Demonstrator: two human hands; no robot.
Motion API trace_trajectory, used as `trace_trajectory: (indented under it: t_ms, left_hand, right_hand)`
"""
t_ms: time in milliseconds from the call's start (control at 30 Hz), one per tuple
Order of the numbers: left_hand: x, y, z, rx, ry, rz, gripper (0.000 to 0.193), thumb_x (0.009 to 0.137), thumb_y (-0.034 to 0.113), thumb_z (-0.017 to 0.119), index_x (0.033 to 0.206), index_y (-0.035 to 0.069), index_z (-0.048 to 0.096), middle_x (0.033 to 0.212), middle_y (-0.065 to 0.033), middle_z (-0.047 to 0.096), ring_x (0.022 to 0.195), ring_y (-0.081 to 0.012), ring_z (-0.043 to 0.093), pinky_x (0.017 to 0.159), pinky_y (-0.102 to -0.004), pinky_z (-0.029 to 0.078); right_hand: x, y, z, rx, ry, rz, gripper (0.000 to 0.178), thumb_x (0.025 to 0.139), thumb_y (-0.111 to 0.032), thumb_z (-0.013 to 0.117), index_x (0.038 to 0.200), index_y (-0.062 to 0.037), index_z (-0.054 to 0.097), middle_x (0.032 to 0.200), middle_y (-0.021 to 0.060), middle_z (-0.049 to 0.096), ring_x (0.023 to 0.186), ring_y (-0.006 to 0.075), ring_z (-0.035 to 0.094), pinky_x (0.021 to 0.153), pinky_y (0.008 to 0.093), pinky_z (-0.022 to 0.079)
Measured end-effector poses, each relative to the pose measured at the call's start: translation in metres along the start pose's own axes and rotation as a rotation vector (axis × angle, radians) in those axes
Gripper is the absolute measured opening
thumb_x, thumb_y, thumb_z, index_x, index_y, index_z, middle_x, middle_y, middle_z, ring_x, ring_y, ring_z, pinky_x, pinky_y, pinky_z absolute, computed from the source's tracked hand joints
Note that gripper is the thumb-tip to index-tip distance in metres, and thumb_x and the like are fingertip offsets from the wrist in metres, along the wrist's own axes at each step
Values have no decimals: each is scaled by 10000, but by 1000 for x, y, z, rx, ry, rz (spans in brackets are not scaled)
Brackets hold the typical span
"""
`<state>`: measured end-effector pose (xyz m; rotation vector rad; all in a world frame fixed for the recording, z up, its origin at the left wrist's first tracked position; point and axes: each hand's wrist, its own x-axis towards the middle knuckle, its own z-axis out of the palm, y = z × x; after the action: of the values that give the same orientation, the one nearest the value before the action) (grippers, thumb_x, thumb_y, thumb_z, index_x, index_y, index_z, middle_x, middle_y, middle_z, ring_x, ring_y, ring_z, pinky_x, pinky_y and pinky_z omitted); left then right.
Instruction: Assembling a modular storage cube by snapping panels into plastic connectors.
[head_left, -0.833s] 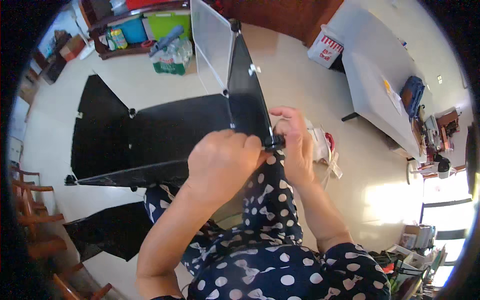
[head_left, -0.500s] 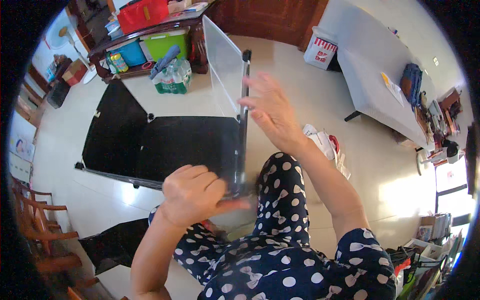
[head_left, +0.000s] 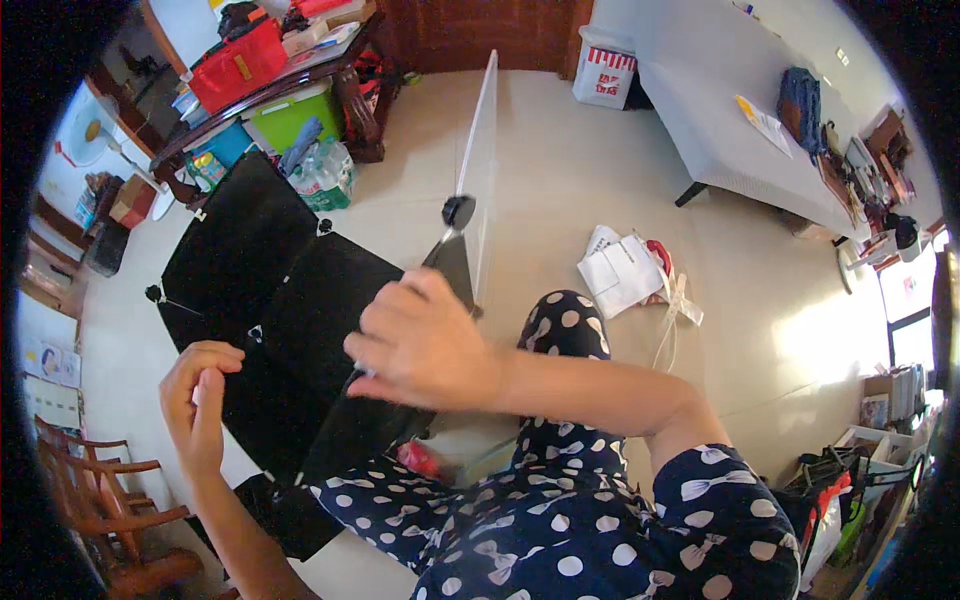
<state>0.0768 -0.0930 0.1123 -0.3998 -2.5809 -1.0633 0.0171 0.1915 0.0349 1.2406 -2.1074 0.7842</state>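
Observation:
A half-built cube rack (head_left: 345,270) of black panels with round connectors lies open on the floor before me. A translucent panel (head_left: 482,170) stands upright at its far right corner, by a black round connector (head_left: 458,212). My right hand (head_left: 420,335), slightly blurred, is closed over the rack's near right edge, hiding part of it. My left hand (head_left: 203,400) is at the rack's left edge, fingers curved and thumb apart, with nothing seen in it. Another black panel (head_left: 285,520) lies by my left leg.
White papers and a cord (head_left: 625,275) lie on the floor to the right. Wooden chairs (head_left: 110,500) stand at the left. Wrapped bottles (head_left: 325,175) sit by the dark wooden table (head_left: 365,110). A grey covered table (head_left: 720,130) stands at the far right.
The rack has turned, its near right corner shifting left and the translucent panel now showing nearly edge-on. My right hand came down and left onto the edge; my left hand moved left.

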Motion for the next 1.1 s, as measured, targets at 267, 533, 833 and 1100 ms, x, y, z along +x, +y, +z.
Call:
trace_trajectory:
  t_ms: [267, 533, 833, 1100]
  left_hand:
    - [7, 87, 110, 410, -193, 144, 677, 872, 306, 719, 1420, -8, 475, 1190, -199, 639, 1036, -378, 634, 859, -443, 515]
    - [-4, 73, 142, 574, 21, 151, 270, 887, 158, 726, 1105, 28, 634, 931, -131, 711, 725, -298, 691, 629, -363, 549]
    - [-3, 59, 139, 511, 70, 208, 152, 821, 71, 751, 947, 56, 666, 777, -99, 692, 641, -268, 671, 588, -338, 536]
    - [13, 26, 117, 492, 14, 291, 140, 780, 46, 772, 872, 54, 667, 732, -93, 672, 620, -263, 658, 584, -338, 531]
  right_hand:
    - [-28, 7, -2, 47, 229, 28, 315, 745, -273, 770, 993, -120, 649, 1015, 72, 581, 1096, 268, 552, 1024, 489, 386]
    - [-39, 91, -52, 612, 449, 544, 220, 885, -211, 644, 1017, -36, 619, 1062, 132, 605, 1005, 362, 573, 899, 438, 455]
    - [3, 136, -48, -79, 73, -443, 464, 807, -559, 682, 799, -114, 551, 716, 27, 496, 671, 241, 513, 615, 378, 366]
    - [15, 144, -43, 162, -262, -442, 455, 796, -511, 710, 753, -119, 483, 707, 38, 465, 696, 254, 538, 638, 369, 395]
